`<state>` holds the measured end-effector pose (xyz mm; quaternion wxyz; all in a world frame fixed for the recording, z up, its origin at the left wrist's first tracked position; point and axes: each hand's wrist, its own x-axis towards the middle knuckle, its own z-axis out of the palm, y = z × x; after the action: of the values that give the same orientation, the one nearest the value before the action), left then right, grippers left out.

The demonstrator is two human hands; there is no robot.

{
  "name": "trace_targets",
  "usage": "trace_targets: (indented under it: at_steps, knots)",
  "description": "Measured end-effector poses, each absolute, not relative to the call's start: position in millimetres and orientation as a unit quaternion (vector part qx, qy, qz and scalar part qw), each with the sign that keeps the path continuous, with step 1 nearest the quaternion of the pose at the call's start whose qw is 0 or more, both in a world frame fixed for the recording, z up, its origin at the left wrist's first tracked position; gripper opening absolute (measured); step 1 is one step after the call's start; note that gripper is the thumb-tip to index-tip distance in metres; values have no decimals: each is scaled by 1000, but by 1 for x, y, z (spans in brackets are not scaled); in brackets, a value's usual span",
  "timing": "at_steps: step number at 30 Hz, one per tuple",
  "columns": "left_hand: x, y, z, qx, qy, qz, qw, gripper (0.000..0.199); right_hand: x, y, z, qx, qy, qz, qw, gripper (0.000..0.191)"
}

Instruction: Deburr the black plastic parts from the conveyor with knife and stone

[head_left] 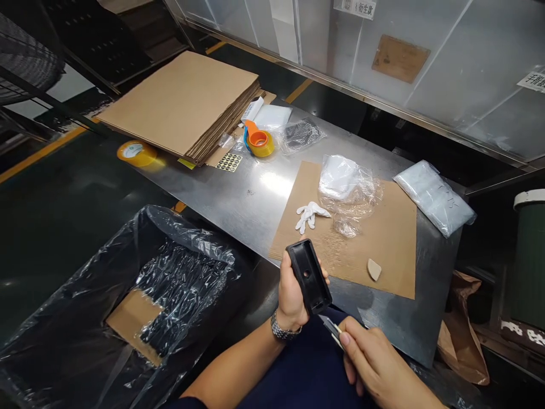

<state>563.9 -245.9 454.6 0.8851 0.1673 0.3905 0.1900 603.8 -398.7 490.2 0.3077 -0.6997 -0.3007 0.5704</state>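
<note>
A black rectangular tray-like part (310, 275), hollow side facing up with a small hole in its floor, is held in my left hand (292, 295), fingers wrapped round its sides. My right hand (365, 353) grips a utility knife (332, 329), its blade pointing up and left close to the part's lower end. Whether the blade touches the part I cannot tell. Beyond my hands, a cardboard sheet (394, 227) lies on the metal table (213, 190), bearing a white glove (311, 216), clear plastic bags (347, 184) and a small tan piece (374, 269).
Stacked cardboard (183, 99) covers the table's far left, near tape rolls (261, 143) and a sticker sheet (229, 162). A wrapped white package (435, 196) lies at right. Left of the table stands a box lined with black plastic (85, 289); a brown paper bag (462, 335) is at right.
</note>
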Motion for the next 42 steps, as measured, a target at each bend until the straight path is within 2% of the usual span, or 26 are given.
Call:
trace_targets:
  at_steps: [12, 42]
  knots:
    - [562, -247, 457, 198, 368, 240, 876, 55, 595, -395, 483, -783, -364, 473, 175, 31]
    - [559, -251, 448, 294, 364, 325, 822, 61, 592, -394, 473, -796, -386, 445, 142, 30]
